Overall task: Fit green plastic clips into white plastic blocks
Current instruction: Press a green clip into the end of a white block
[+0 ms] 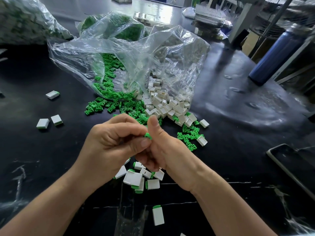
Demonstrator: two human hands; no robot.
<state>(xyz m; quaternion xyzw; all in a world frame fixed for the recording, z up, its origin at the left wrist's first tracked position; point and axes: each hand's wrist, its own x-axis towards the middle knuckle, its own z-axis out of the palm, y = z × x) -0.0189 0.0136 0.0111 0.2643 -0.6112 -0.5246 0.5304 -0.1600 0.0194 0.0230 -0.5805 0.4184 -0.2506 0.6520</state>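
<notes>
My left hand (115, 142) and my right hand (163, 150) meet above the black table, fingers curled together. Between them a green clip (148, 135) shows, pinched by my left fingers against my right thumb. Whether a white block sits inside my right fist is hidden. A spill of loose green clips (115, 103) and white blocks (167, 106) lies just beyond my hands, at the mouth of a clear plastic bag (122, 53). Fitted blocks with green ends (136, 179) are heaped under my wrists.
More fitted blocks lie at the left (49, 122), far left (52, 94) and near the front edge (158, 216). A blue bottle (276, 55) stands at the right, a dark phone (293, 166) lies at the right edge, and another bag of green parts (25, 23) sits back left.
</notes>
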